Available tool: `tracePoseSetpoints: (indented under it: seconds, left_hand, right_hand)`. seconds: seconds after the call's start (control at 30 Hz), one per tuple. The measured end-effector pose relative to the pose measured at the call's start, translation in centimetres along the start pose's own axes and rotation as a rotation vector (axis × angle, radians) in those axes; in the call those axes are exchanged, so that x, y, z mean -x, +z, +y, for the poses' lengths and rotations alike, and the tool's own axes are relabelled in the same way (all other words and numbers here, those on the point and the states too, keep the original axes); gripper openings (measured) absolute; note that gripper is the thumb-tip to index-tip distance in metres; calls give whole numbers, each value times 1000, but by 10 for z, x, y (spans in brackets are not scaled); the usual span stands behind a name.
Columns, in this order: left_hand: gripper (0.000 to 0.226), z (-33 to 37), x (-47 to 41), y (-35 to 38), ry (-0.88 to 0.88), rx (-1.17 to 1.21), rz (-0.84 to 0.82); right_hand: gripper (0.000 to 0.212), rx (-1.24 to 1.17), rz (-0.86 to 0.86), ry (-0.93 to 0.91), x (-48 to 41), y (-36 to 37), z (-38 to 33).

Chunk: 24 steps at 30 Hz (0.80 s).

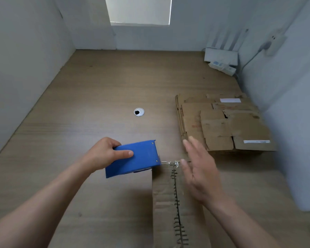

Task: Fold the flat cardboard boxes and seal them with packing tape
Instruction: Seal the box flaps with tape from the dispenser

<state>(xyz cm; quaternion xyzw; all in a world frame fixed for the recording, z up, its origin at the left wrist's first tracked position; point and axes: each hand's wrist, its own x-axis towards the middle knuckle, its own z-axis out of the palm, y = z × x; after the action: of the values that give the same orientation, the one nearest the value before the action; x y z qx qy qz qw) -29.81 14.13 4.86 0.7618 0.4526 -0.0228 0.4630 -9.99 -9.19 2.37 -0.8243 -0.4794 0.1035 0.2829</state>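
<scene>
A folded cardboard box (164,197) stands at the near middle of the desk, its top flaps meeting along a ragged centre seam. My left hand (104,153) grips a blue tape dispenser (134,158) just off the box's far left corner. A strip of clear tape (169,162) runs from the dispenser to the box's far edge. My right hand (199,169) hovers over the box's right side, blurred, its fingers straight and spread, the thumb near the tape's end. A stack of flat cardboard boxes (222,122) lies at the right.
The wooden desk (97,104) has a round cable hole (139,112) in its middle. A white router (221,56) and a power strip (222,67) sit in the far right corner. White partition walls close in the left, back and right.
</scene>
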Motion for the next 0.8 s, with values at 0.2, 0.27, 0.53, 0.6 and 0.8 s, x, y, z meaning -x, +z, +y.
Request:
tracePoseSetpoints:
  seconds: [0.2,0.27,0.53,0.6,0.8]
  left_hand:
    - [47,2,2,-3,42,-23,-56]
    - [54,-6,6,-11,55,-12,-68]
    - [60,-30,15,-36,26,-94,-31]
    - [55,-25,11,-33,28,-176,-21]
    - [49,-7,11,-25,2,-371,27]
  right_hand:
    - [68,238,-365,5,2,24,12]
    - [71,249,-344,-5,1,24,12]
    - [70,269,-333,-43,0,27,11]
    - [70,260,-327,-49,1,26,12]
    - [77,214,-293,-57,2,28,13]
